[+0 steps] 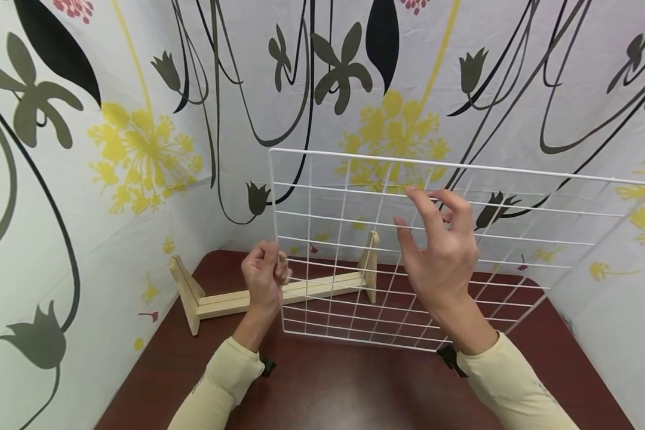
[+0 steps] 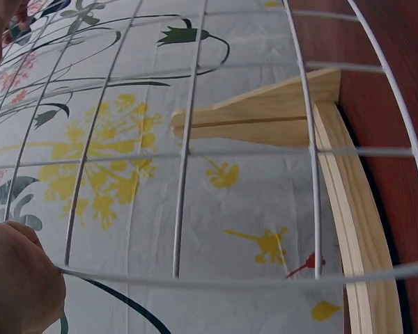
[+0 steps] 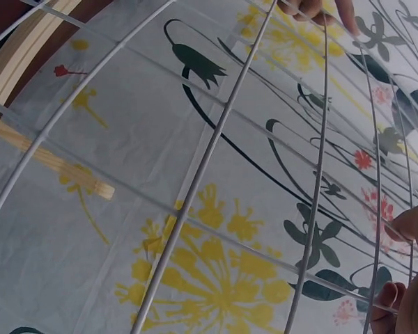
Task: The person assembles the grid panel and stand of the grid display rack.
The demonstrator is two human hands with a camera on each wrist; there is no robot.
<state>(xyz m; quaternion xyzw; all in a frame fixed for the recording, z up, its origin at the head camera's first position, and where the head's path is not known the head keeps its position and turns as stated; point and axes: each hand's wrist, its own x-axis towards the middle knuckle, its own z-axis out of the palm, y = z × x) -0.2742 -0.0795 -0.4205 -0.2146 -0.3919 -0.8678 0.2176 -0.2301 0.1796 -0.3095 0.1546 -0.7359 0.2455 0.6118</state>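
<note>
A white wire grid panel [image 1: 349, 241] stands tilted in front of me, its wires crossing all three views. My left hand [image 1: 263, 275] grips the panel's left side wire with curled fingers; part of that hand [image 2: 21, 278] shows at the lower left of the left wrist view. The right hand [image 1: 443, 254] is at the panel's middle, thumb and index finger bent and apart, fingertips close to the wires. Whether they touch the wires is unclear. Behind the panel lies a pale wooden stand [image 1: 220, 303], a long bar with an upright at each end.
The dark red-brown table [image 1: 322, 382] spreads under the panel. A white cloth backdrop [image 1: 156, 239] printed with flowers hangs close behind and on both sides. The wooden stand's left upright [image 1: 185, 292] sits near the table's left edge.
</note>
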